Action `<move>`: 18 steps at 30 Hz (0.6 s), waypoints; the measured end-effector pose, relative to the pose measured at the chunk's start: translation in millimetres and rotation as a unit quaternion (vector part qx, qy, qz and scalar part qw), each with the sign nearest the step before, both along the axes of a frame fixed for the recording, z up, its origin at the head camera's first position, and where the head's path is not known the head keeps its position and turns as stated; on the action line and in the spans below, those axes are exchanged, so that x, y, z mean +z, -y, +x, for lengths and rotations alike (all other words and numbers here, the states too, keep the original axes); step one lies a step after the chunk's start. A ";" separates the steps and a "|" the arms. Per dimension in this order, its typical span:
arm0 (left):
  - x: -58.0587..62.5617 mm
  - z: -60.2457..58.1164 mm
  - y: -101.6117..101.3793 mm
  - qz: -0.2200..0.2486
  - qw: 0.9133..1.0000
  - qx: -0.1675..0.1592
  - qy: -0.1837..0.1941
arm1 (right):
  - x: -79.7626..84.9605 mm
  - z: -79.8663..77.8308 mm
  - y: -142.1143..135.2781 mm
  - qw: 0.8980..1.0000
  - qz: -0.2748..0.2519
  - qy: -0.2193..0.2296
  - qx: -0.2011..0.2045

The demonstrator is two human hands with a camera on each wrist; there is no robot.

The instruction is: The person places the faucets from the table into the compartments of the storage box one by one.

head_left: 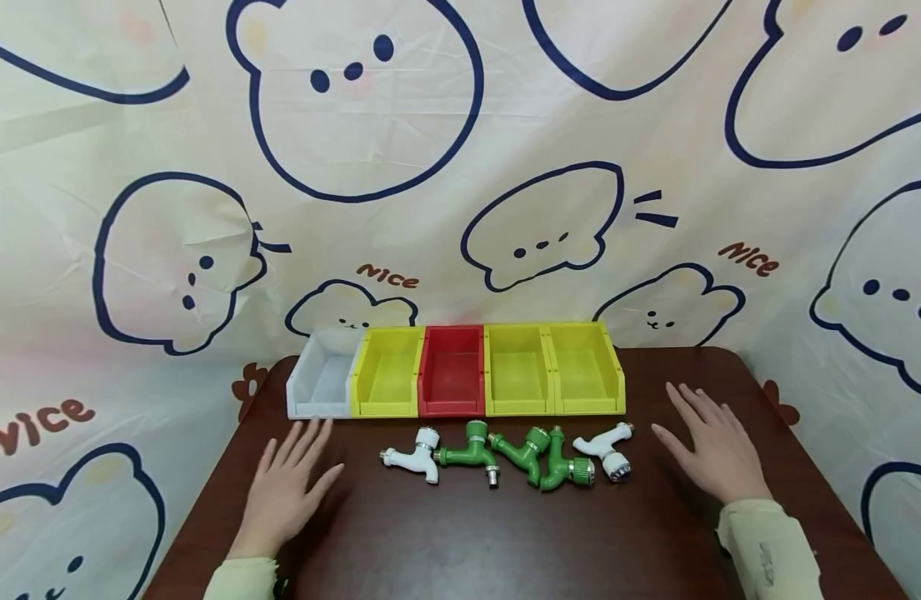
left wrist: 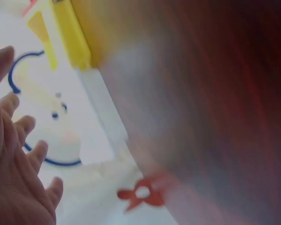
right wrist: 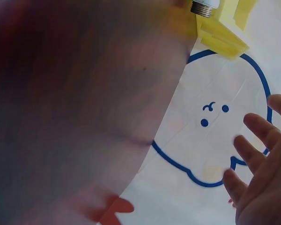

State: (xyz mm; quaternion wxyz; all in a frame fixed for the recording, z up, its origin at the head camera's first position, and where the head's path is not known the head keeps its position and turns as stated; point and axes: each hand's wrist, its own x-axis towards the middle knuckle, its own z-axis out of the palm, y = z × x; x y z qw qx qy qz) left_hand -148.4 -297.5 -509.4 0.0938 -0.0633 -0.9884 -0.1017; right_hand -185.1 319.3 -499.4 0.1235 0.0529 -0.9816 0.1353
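Sleeves: pale cuffs, the left one and the right one, both cut off by the lower edge of the head view.
Left hand: fingers spread and straight, holding nothing; the hand is nearest to the white bin. Whether the palm touches the wood cannot be told.
Right hand: also spread, thumb apart, holding nothing; the hand lies just beside the right white tap. Contact with the wood is equally unclear.
Table: dark, glossy wood, badly blurred in both wrist views.
Taps: five in a row between the hands, in front of the bins: left white tap, green tap with a metal nozzle, middle green tap, right green tap, right white tap. Some lie so close that touching or apart cannot be told.
Handling: probably light, rigid plastic with metal ends, hardly fragile; the smooth bodies may slip or roll, so a thumb-and-finger pinch round the mid-body seems surest.
Right wrist view: only a threaded metal end shows at the top edge, the remainder cut off.
Bins: white bin, left yellow bin, red bin, then two more yellow bins side by side.
Backdrop: cartoon-printed sheet, its outer figures cropped.
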 end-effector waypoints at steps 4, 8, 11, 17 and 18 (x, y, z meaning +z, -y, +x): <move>-1.9 -12.1 -19.4 -0.010 0.999 -0.040 -0.013 | 5.7 -24.0 9.5 1.000 0.004 0.026 0.013; -5.6 -22.4 -40.8 -0.018 0.996 -0.080 -0.034 | 10.2 -49.5 20.2 0.998 0.007 0.059 0.020; -5.6 -28.3 -57.0 -0.003 0.993 -0.118 -0.022 | 14.9 -65.2 28.4 0.996 0.007 0.079 0.030; -5.6 -35.3 -83.6 0.044 0.984 -0.159 0.069 | 20.9 -90.7 40.9 0.995 0.010 0.096 0.035; -5.3 -36.2 -86.4 0.047 0.983 -0.161 0.077 | 21.2 -95.0 42.7 0.994 0.008 0.099 0.034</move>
